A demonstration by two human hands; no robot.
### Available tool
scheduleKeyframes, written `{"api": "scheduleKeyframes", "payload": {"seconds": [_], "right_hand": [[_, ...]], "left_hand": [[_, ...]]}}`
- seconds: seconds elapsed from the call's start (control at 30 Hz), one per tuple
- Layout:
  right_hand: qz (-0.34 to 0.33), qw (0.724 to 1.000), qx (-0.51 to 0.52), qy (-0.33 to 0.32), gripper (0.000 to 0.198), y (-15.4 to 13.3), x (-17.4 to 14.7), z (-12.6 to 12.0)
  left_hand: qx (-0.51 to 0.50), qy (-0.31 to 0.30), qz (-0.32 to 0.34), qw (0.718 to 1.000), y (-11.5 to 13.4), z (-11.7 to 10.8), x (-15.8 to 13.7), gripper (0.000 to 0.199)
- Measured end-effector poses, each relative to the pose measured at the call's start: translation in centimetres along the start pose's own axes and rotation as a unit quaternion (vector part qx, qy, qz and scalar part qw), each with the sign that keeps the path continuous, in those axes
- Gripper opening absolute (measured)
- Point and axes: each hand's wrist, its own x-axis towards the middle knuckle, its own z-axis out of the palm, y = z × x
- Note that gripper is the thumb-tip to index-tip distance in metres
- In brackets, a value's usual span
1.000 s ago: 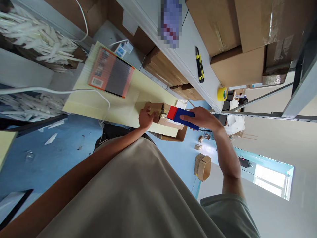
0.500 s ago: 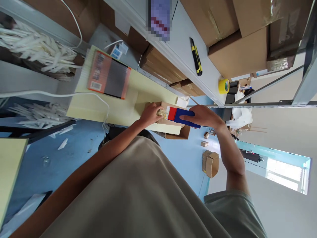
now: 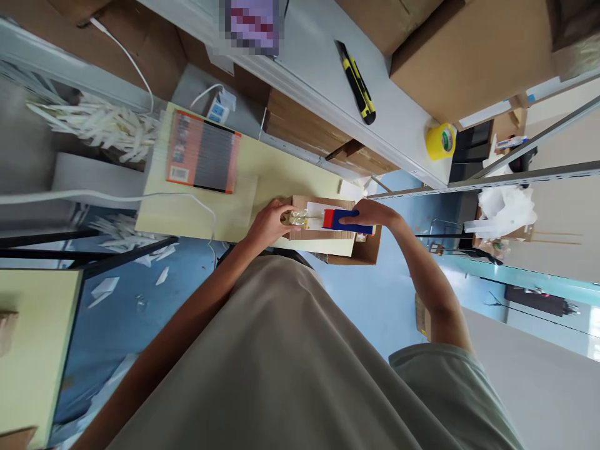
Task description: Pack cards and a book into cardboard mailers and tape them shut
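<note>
My right hand (image 3: pixel 372 212) is closed around a flat blue and red piece (image 3: pixel 341 220), its thumb lying on top; I cannot make out its exact kind. To its left, my left hand (image 3: pixel 269 224) pinches a crinkled clear plastic wrapping (image 3: pixel 296 218) with something gold-coloured in it. Both hands are above a brown cardboard box (image 3: pixel 300 201), where a white sheet or label shows between them. Under my right hand, an open cardboard box (image 3: pixel 370 253) protrudes past the table end.
An orange and grey packet (image 3: pixel 204 152) lies on the pale yellow table (image 3: pixel 276 165), with a white cable (image 3: pixel 117 197) nearby. On the grey shelf are a yellow and black utility knife (image 3: pixel 356 82) and a yellow tape roll (image 3: pixel 440 141). Metal framing (image 3: pixel 520 178) runs at right.
My left hand and the clear wrapping are farther from the blue and red piece, showing more white between them. The camera view has shifted. Both hands keep their hold.
</note>
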Motion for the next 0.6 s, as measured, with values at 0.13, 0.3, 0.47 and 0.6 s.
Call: {"api": "scheduleKeyframes", "payload": {"seconds": [0.13,0.3,0.47,0.6], "right_hand": [[-0.026,0.999,-0.035,0.030,0.071,2.2,2.6,1.4],[-0.060,0.996,-0.031,0.062,0.069,3.9,3.4,2.2],[-0.099,0.993,-0.026,0.066,0.066,4.1,4.1,2.5],[-0.139,0.988,0.001,0.072,0.056,4.3,4.2,2.7]], "left_hand": [[-0.076,0.059,-0.060,0.994,1.1,1.5,-1.2,0.063],[-0.113,0.197,-0.170,0.959,3.5,5.3,-1.5,0.047],[-0.018,0.325,-0.226,0.918,4.6,7.9,0.3,0.026],[0.018,0.368,-0.229,0.901,4.7,8.2,1.0,0.022]]}}
